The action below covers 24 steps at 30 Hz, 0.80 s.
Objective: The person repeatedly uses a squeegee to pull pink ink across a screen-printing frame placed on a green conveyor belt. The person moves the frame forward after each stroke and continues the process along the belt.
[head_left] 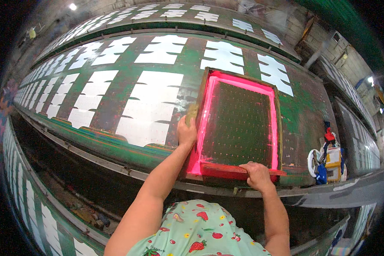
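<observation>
A screen-printing frame (279, 113) lies on the long green table in front of me. Its dark mesh (241, 123) carries rows of small pale dots, with bright pink ink (243, 84) around the border. My right hand (257, 176) is closed on a red-stained squeegee (221, 170), which lies across the near end of the frame. At the frame's left side, my left hand (187, 131) is closed around a yellowish, block-like piece (192, 112); whether this is a sponge or part of the frame is unclear.
White cut fabric panels (148, 109) lie in rows along the green table (128, 70). Bottles and a white-and-yellow container (333, 162) stand at the right end. Parallel tables with more panels run behind and at the lower left. A metal rail (128, 171) edges the near side.
</observation>
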Available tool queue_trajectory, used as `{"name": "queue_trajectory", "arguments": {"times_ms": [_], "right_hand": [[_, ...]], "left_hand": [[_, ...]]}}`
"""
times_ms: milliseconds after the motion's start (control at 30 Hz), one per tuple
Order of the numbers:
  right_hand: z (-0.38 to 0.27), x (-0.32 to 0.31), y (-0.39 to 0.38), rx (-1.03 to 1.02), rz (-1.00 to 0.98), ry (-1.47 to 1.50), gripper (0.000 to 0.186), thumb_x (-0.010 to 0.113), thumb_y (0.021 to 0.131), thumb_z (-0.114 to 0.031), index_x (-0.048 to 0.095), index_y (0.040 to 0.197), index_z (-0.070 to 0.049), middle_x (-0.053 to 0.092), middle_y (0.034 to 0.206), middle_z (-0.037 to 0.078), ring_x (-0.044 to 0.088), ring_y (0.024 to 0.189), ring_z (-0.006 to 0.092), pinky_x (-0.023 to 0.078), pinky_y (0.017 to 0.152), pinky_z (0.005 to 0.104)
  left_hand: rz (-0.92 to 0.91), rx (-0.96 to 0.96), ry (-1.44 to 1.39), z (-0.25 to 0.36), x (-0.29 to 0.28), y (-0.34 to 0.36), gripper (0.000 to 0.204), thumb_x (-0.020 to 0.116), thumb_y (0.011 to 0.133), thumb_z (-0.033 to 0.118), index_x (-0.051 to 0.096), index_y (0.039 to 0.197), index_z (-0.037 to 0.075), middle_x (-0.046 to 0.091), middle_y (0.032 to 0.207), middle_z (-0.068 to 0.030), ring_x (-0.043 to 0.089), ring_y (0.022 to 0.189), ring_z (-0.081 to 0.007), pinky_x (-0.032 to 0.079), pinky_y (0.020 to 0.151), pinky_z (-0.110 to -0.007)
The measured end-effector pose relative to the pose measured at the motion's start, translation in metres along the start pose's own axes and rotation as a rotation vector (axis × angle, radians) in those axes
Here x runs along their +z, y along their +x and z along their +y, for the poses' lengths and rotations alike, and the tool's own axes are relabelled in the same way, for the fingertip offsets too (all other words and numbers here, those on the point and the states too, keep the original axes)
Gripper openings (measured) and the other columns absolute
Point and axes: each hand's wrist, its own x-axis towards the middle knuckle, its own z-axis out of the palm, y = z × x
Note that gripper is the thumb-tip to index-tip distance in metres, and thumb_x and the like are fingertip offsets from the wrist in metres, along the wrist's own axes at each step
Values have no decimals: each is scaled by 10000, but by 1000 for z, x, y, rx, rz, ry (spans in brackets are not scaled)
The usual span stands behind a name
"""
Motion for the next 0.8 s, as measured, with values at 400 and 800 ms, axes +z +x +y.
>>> {"name": "queue_trajectory", "arguments": {"times_ms": [400,800], "right_hand": [[-10,44,-10,-5,232,-85,712,784,656,37,753,1350,-120,768,1256,115,735,1148,339,588,983,477],[112,14,171,-109,372,-177,467,747,774,12,780,1225,-103,769,1159,152,749,1062,359,613,935,480]], "left_hand": [[-25,57,-73,-14,7,4,478,672,1078,285,675,1406,-63,735,1329,-311,692,1270,-474,522,1114,-510],[-89,-94,-20,8,-5,1,416,588,1131,214,653,1450,-46,736,1368,-259,699,1287,-383,512,1123,-448]]}}
